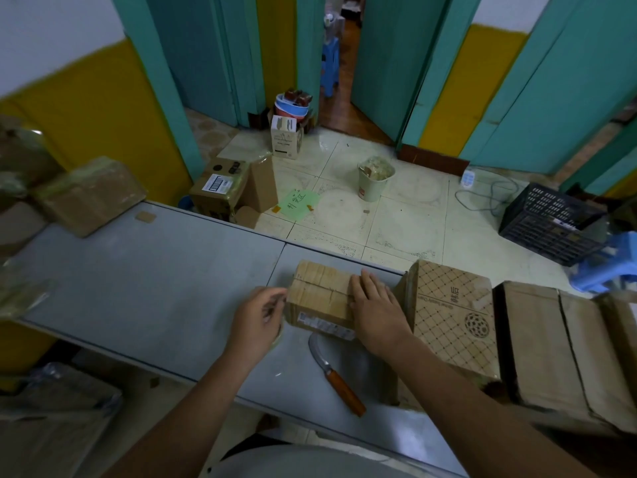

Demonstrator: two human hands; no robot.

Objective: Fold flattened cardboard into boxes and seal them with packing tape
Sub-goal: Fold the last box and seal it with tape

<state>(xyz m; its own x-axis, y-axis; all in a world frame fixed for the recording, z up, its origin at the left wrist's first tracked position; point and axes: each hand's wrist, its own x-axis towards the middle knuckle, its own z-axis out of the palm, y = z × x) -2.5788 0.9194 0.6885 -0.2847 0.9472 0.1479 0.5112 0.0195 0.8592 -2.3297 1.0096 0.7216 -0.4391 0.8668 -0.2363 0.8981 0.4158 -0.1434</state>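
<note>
Here, on the grey table (155, 288), a cardboard box (320, 294) is held down by the right hand (375, 305), laid flat on top, likely to keep its flaps closed. At its left side, the left hand (256, 319) is curled round a clear tape roll (278, 335), presumably for sealing.

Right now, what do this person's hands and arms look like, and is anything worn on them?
Nothing is worn on them. The left hand and right hand have no gloves, and no ring, watch or bracelet shows. The left forearm and right forearm are uncovered, with no sleeve in view up to the frame's lower edge. No markings can be made out in this dim light.
</note>
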